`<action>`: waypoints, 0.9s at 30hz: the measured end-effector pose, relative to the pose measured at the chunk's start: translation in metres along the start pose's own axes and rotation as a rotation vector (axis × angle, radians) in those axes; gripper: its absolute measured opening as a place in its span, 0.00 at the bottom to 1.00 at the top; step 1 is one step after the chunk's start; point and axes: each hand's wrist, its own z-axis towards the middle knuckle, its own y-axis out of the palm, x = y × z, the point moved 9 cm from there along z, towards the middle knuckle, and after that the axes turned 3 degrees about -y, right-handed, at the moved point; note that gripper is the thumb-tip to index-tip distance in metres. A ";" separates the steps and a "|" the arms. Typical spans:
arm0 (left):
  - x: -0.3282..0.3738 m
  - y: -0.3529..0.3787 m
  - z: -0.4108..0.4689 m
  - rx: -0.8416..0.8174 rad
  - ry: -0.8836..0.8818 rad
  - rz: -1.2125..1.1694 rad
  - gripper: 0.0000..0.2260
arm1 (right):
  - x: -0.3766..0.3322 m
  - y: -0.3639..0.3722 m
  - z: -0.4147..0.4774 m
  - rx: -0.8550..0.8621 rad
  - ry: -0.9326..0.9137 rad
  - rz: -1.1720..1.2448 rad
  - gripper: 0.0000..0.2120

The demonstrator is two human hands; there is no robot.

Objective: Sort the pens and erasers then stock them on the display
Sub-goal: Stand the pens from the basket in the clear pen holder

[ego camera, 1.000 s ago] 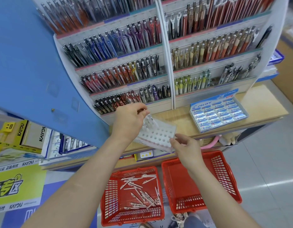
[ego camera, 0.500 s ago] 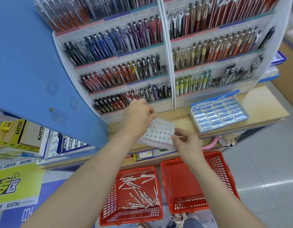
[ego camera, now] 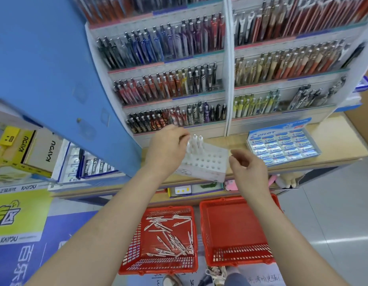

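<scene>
A white pen holder [ego camera: 207, 162] with rows of round holes sits at the front of the wooden shelf [ego camera: 342, 141]. Three white pens [ego camera: 195, 144] stand in its far-left holes. My left hand [ego camera: 167, 148] pinches those pens at their tops. My right hand [ego camera: 248, 169] hovers at the holder's right end, its fingers loosely curled and holding nothing. On the floor below, a red basket [ego camera: 129, 263] holds several loose white pens [ego camera: 170, 238]. A blue Pilot box of erasers [ego camera: 282, 146] lies on the shelf to the right.
The tiered pen display [ego camera: 172, 83] rises behind the shelf, full of coloured pens. A second red basket [ego camera: 234, 230] stands beside the first with nothing in it. A blue panel [ego camera: 44, 69] fills the left. Kayou boxes [ego camera: 32, 149] sit at the far left.
My right hand has let go of the holder's near corner and drawn back to the right. My left hand has stayed at the pens in the holder, which now sits lower on the shelf.
</scene>
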 end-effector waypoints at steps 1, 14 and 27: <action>-0.006 -0.011 -0.010 0.040 -0.009 -0.033 0.08 | -0.009 -0.001 -0.003 0.006 -0.037 -0.008 0.08; -0.208 -0.014 -0.230 0.163 -0.609 -0.278 0.13 | -0.033 0.160 -0.103 -0.656 -0.317 -0.237 0.08; -0.473 0.320 -0.423 -0.100 -1.011 -0.216 0.09 | 0.375 0.419 -0.173 -0.995 -0.164 -0.727 0.08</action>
